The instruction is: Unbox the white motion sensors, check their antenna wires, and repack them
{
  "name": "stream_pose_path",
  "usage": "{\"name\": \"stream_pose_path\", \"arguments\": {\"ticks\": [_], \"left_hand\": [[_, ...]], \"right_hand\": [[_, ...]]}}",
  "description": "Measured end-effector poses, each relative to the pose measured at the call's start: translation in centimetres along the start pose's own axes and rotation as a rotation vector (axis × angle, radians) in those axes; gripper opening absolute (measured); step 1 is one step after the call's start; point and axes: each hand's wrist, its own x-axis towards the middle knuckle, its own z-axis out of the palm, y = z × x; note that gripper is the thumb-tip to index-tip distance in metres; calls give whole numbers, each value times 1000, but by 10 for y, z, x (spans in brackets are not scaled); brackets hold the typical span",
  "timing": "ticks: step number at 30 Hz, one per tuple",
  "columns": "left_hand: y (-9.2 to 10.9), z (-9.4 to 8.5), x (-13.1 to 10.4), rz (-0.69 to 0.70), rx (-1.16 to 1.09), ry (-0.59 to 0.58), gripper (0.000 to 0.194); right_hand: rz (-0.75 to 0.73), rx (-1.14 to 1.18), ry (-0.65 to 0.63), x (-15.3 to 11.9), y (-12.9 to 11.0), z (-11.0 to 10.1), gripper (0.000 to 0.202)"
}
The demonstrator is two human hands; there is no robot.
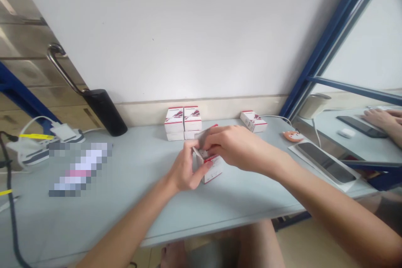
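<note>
Cartons (175, 121) are stacked behind a box (214, 172) clasped by left hand (185, 169). Its top is partly hidden by right hand (231, 145), grip unclear.

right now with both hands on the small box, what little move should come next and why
I'd probably lift the fingers of the right hand clear while the left hand steadies the small box: the box is open with a flap raised, and those fingers cover much of the opening, hiding what's inside.
</note>
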Motion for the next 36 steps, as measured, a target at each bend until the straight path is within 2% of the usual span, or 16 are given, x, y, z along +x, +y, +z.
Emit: {"name": "stream_pose_path", "arguments": {"ticks": [3, 5, 7, 8, 9, 11, 13, 15, 18, 20, 22, 24, 27, 29, 31, 36], "left_hand": [[0, -1, -1, 23, 47, -15, 42], [-2, -2, -2, 24, 83, 4, 43], [-3, -1, -3, 27, 109, 11, 43], [-4, -1, -3, 32, 117, 12, 43], [-4, -1, -3, 40, 126, 16, 43], [-5, -1, -3, 63, 161, 41, 44], [-6, -2, -2, 90, 231, 81, 48], [-7, -3, -2, 96, 305, 108, 53], [-9, -4, -2, 70, 363, 111, 57], [-9, -4, -2, 53, 361, 108, 57], [-9, -4, -2, 36, 340, 106, 57], [-8, -3, -2, 6, 321, 106, 57], [-5, -3, -1, 5, 307, 99, 58], [-3, -3, 1, 31, 309, 101, 58], [0, -2, 3, 55, 309, 101, 57], [-2, -1, 1, 95, 273, 74, 61]], "right_hand": [[-100, 167, 9, -8, 3, -6, 32], [-132, 263, 183, -20, 12, -6, 34], [-39, 249, 457, -35, 29, 2, 29], [70, 204, 544, -42, 41, 8, 26], [188, 153, 560, -48, 54, 16, 24], [419, 40, 401, -56, 80, 36, 23], [575, -6, 205, -58, 104, 58, 32], [640, -6, 85, -56, 121, 76, 36], [631, -1, 26, -51, 132, 88, 29], [620, 38, 84, -49, 128, 83, 24], [569, 125, 233, -48, 113, 68, 20], [439, 237, 426, -46, 87, 46, 18], [241, 318, 538, -37, 45, 16, 17], [138, 325, 502, -25, 26, 7, 17], [112, 292, 425, -13, 19, 7, 17], [152, 241, 183, 7, 35, 15, 16]]}}
